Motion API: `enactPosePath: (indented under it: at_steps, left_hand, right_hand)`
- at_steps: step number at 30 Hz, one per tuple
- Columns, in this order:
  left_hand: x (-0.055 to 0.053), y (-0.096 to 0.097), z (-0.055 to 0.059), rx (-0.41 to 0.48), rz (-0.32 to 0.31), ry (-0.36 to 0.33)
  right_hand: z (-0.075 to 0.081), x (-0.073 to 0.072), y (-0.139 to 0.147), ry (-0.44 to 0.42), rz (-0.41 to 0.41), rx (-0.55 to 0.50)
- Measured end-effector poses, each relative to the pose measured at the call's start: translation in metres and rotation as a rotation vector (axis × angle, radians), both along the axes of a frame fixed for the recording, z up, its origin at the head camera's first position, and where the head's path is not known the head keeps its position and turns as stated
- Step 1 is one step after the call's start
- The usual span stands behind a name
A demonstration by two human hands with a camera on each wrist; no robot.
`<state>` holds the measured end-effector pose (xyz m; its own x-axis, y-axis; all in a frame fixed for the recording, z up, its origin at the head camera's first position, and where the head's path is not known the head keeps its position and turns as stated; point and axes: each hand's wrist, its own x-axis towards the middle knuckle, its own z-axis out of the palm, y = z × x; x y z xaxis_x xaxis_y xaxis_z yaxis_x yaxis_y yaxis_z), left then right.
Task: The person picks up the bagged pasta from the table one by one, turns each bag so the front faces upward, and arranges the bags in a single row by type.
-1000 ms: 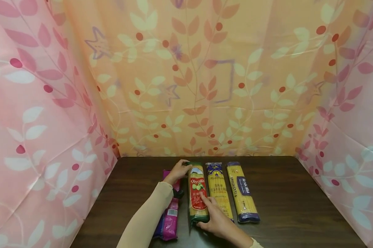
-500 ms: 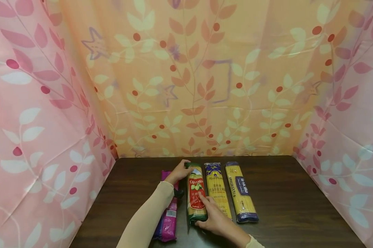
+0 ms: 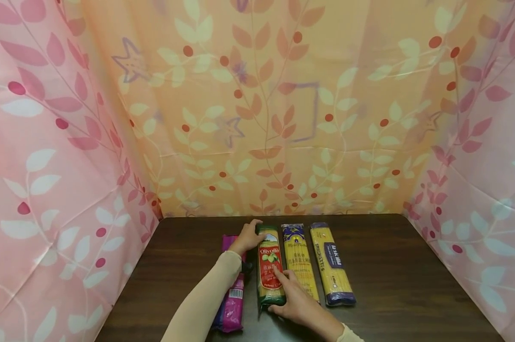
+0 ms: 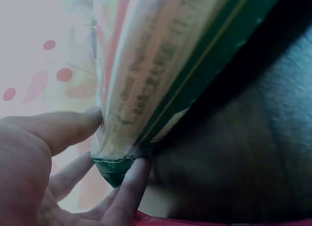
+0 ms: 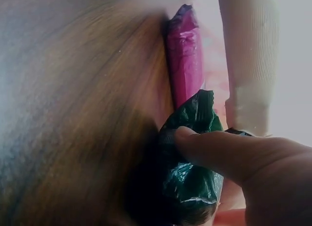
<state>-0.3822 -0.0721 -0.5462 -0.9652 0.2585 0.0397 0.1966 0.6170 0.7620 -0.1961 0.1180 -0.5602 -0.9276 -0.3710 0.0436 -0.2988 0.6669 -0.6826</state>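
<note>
Four long pasta packs lie side by side on the dark wooden table (image 3: pixel 394 266). My left hand (image 3: pixel 251 233) grips the far end of the green pack with the red label (image 3: pixel 269 270); in the left wrist view the thumb (image 4: pixel 73 123) and a finger (image 4: pixel 132 179) pinch that end (image 4: pixel 146 94). My right hand (image 3: pixel 280 295) holds the near end, index finger lying along the top; the right wrist view shows the thumb (image 5: pixel 209 148) pressed on the crumpled green end (image 5: pixel 190 182). A magenta pack (image 3: pixel 233 304) lies left of it, partly under my left sleeve.
Right of the green pack lie a yellow pack with a blue top (image 3: pixel 299 259) and a yellow pack with a dark blue label (image 3: pixel 331 263). Leaf-patterned cloth walls (image 3: pixel 257 118) close in the table at the back and on both sides.
Both hands keep their hold on the green pack, which stays flat on the table. The whole scene sits slightly further left in the picture.
</note>
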Motion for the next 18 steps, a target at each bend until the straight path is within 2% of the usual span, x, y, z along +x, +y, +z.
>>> enactPosePath:
  at_steps: [3, 9, 18]
  left_hand:
    - [0.0001, -0.0010, -0.0028, -0.007, 0.009, 0.021]
    - [0.0015, -0.0021, -0.0030, -0.005, 0.010, 0.005]
    - [0.0022, -0.0062, -0.0023, 0.005, -0.025, 0.015]
  right_hand:
    - [-0.0016, -0.0006, -0.0004, -0.007, 0.001, 0.013]
    - [-0.0022, -0.0024, -0.0024, -0.011, -0.006, 0.019]
    - [0.0029, -0.0014, -0.0033, -0.057, -0.006, 0.014]
